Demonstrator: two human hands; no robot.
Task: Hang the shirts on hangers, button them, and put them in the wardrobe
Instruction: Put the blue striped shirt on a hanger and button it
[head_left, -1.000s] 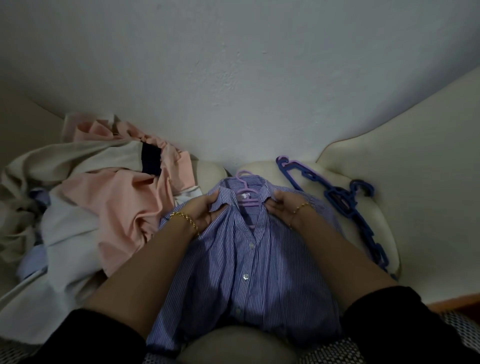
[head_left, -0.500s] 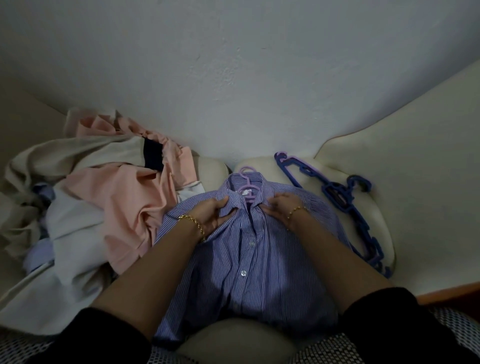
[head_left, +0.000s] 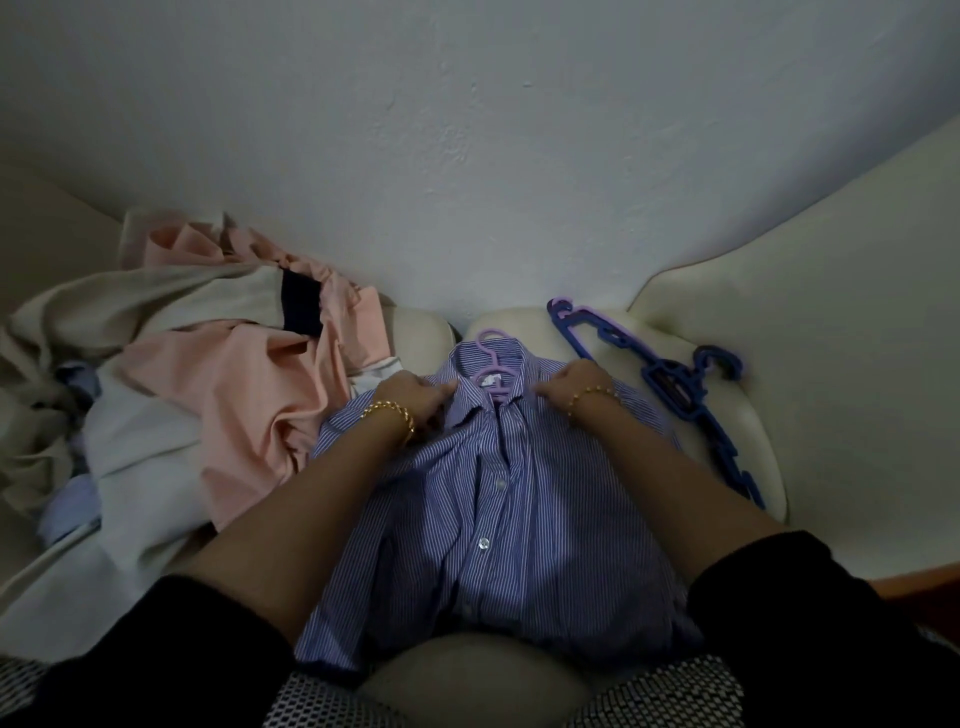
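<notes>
Striped shirt (head_left: 509, 519), blue and white: 1.
Buttons (head_left: 500, 484) showing on its front: 2 plain; a third lower down is doubtful.
Lilac hanger (head_left: 491, 358), in the collar: 1.
Blue hangers (head_left: 670, 387), heaped at the right: 2 hooks show; total cannot be told.
Heap at the left: pink garment (head_left: 249, 395), 1 or perhaps 2; cream garment (head_left: 156, 306), 1; white garment (head_left: 135, 441), 1; pale blue cloth (head_left: 72, 499), 2 patches, one item or two unclear; navy piece (head_left: 301, 306), 1.
Hands: 2, left hand (head_left: 415, 397) and right hand (head_left: 571, 382).
Gold bracelets (head_left: 395, 413): 2, one on each wrist.
Black sleeves (head_left: 171, 654): 2.
</notes>
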